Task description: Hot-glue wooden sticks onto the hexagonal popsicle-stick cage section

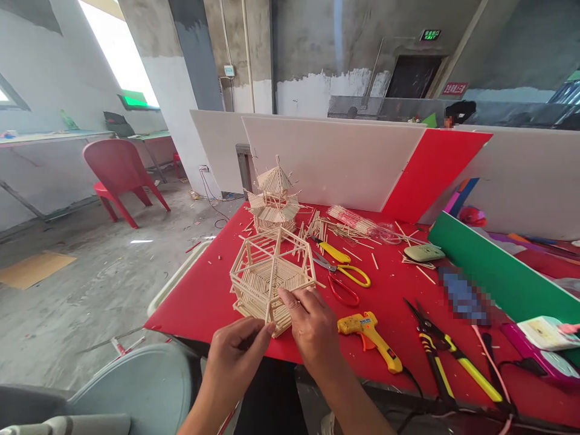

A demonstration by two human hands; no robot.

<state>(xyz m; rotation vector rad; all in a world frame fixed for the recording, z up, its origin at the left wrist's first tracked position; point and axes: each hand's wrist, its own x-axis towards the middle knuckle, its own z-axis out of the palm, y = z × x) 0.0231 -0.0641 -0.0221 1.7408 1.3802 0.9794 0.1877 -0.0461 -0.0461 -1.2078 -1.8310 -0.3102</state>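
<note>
A hexagonal pavilion frame of thin wooden sticks (258,287) stands at the near edge of the red table, with posts, a top ring and spokes meeting in the middle. My left hand (235,353) pinches the lower front corner of it, thumb and forefinger at a front post. From the right, my right hand (312,326) has its fingers closed on the frame's near right side, close to a spoke; its fingertips partly hide the sticks there. Just behind stands a tiered stick pagoda (274,208). A yellow glue gun (371,338) lies right of my right hand.
On the red tabletop (199,296) lie scissors (351,275), a yellow-handled cutter (335,251), pliers (435,356), loose sticks and a bagged stick bundle (351,220). A green board (498,272) and white panels (330,160) border it. A grey round stool (136,386) stands at left.
</note>
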